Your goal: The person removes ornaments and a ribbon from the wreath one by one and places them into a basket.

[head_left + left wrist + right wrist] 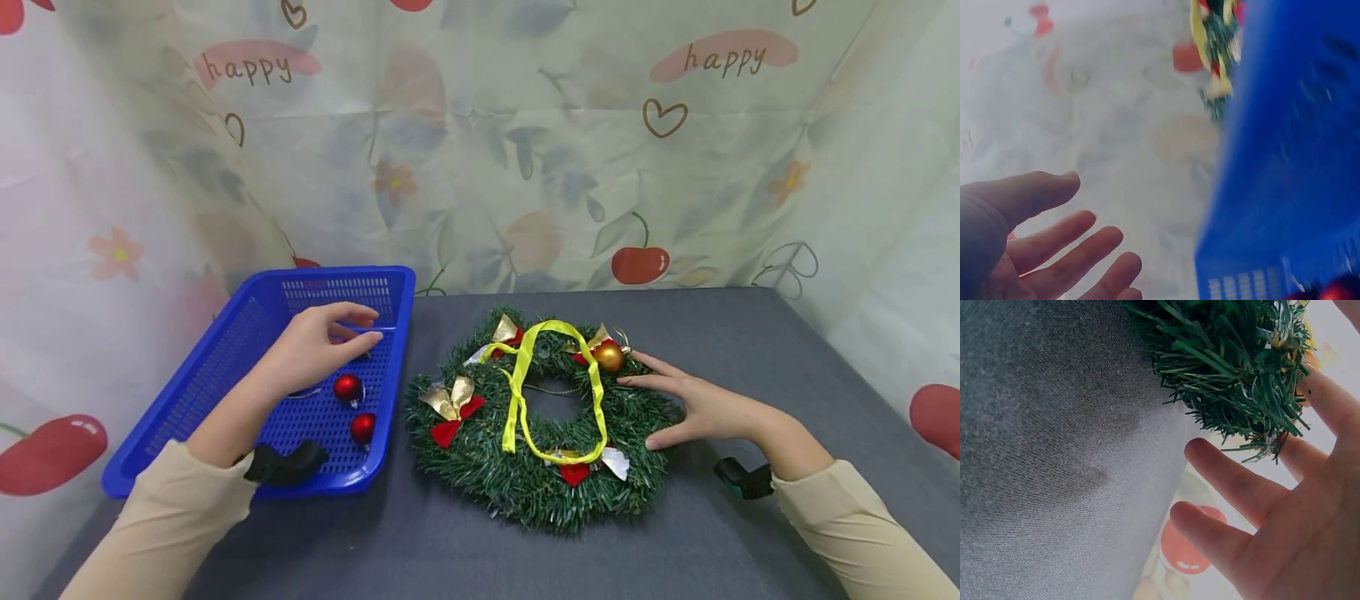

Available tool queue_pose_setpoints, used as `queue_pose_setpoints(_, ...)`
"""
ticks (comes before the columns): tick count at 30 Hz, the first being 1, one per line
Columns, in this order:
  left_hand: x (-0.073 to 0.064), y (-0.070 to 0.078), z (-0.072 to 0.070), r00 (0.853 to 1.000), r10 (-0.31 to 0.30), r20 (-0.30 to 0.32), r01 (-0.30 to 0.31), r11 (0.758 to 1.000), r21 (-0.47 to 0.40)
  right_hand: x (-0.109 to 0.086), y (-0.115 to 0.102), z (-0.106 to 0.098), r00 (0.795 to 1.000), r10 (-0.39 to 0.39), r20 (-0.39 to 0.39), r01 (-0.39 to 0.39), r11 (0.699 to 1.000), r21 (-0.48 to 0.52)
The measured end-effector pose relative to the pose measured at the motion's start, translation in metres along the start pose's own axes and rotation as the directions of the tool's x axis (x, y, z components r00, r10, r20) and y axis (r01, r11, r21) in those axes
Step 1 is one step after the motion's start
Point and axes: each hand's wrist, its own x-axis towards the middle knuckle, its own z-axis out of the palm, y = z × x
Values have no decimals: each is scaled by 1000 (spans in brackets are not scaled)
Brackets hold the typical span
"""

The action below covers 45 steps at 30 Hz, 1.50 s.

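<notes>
Over the blue plastic basket (408,333) my left hand (318,346) hovers with its fingers spread apart; the left wrist view shows nothing between thumb and fingers. Red ball ornaments (347,388) lie on the basket floor below it, one partly hidden behind the hand. A green Christmas wreath (480,458) lies flat on the table, dressed with gold and red bows (450,404) and a yellow ribbon (525,358) draped over its middle. Beside the wreath's right edge, my right hand (701,408) touches the greenery with loosely spread fingers. A gold ball ornament (609,357) sits close to its fingertips.
A dark grey cloth (750,350) covers the table. Behind it hangs a printed curtain (480,167) with cherries and hearts. The basket's raised wall stands just left of the wreath. Each wrist wears a black strap (288,463).
</notes>
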Motion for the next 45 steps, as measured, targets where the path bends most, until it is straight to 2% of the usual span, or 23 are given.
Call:
queue_pose_setpoints(6, 6, 31, 20, 993, 108, 50, -107, 994, -22, 0, 0, 0, 1000, -4, 0, 4, 1000, 4)
queue_pose_setpoints(14, 20, 73, 51, 963, 213, 168, -212, 977, -28, 1, 0, 1, 1000, 4, -4, -4, 1000, 1)
queue_pose_setpoints(19, 38, 86, 76, 940, 260, 223, -255, 966, -51, 1, 0, 1, 1000, 6, -3, -6, 1000, 4)
queue_pose_setpoints(26, 56, 100, 112, 917, 272, 291, -263, 962, -71, 1, 0, 1, 1000, 5, -1, -5, 1000, 8)
queue_pose_setpoints(31, 66, 110, 133, 904, 298, 306, -275, 954, -116, 0, 1, 1, 1000, -2, -4, 2, 1000, 5)
queue_pose_setpoints(41, 87, 123, 164, 918, 324, 229, -293, 943, -159, 0, 1, 0, 1000, -12, -2, 12, 1000, 11)
queue_pose_setpoints(45, 95, 125, 173, 929, 304, 211, -275, 948, -157, -1, 1, 0, 1000, -8, -1, 8, 1000, 15)
